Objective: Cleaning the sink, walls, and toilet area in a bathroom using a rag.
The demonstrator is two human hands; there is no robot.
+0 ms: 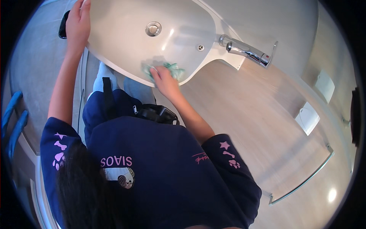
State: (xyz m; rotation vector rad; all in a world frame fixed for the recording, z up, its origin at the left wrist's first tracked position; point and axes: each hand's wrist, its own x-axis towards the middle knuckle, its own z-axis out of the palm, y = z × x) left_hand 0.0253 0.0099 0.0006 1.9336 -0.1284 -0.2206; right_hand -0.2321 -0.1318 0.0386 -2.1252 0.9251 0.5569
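Observation:
My right hand [164, 79] presses a crumpled green-and-white cloth [176, 71] against the inner near wall of a white washbasin [118, 45]. Its fingers are closed on the cloth, and motion smears both a little. At the basin's left side, my left hand [79, 24] grips the rim, its fingertips close to the picture's upper edge. Just beside that hand sticks out a black, rounded object [63, 25], mostly hidden, whose kind I cannot make out. In the basin are a round metal drain [153, 28] and a small overflow fitting [201, 47].
A chrome mixer tap [248, 52] stands on the basin's right ledge. Along the wood-look wall at right are white plates [308, 118] and a metal towel bar [303, 183]. Blue tubular bars [15, 110] show at far left. A black bag [160, 113] hangs at my waist.

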